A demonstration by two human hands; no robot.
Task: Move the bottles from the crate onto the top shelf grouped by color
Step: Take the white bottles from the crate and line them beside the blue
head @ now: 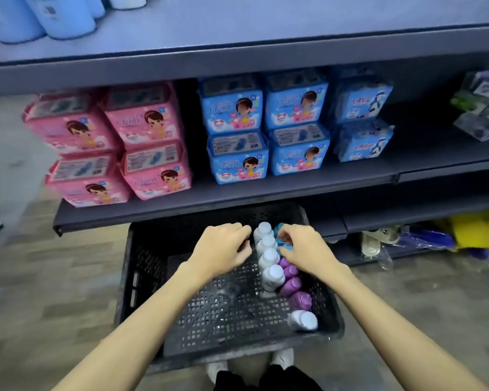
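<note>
The crate sits on the floor, its far end under the shelf of packs; bottles line its right side, the left hand left of their far end, the right hand upon it

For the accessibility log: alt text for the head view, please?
In a black crate on the floor, the right hand grips a teal bottle while the left hand curls beside a row of white-capped bottles; purple bottles sit next to them. Light blue bottles stand on the top shelf above.
</note>
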